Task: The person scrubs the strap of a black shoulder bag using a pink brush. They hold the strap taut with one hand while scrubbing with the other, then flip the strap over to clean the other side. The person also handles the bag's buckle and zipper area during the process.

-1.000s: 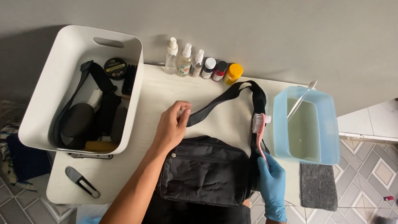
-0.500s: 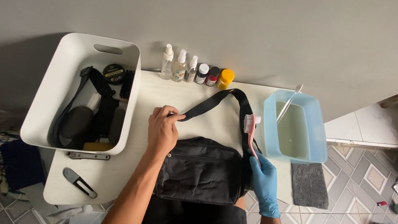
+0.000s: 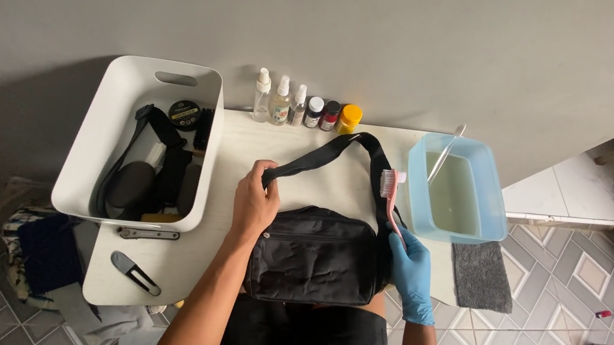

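Bare left hand pinches the strap taut above the black bag, so the gloved right hand, gripping a pink brush, can scrub it.

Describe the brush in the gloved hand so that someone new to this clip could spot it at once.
Start at the pale blue tub of water at the table's right end. Just left of it, the right hand, in a blue glove, holds a slim pink-handled brush against the strap of the black bag. Its white bristle head and pink handle set it apart from the black strap beside it.
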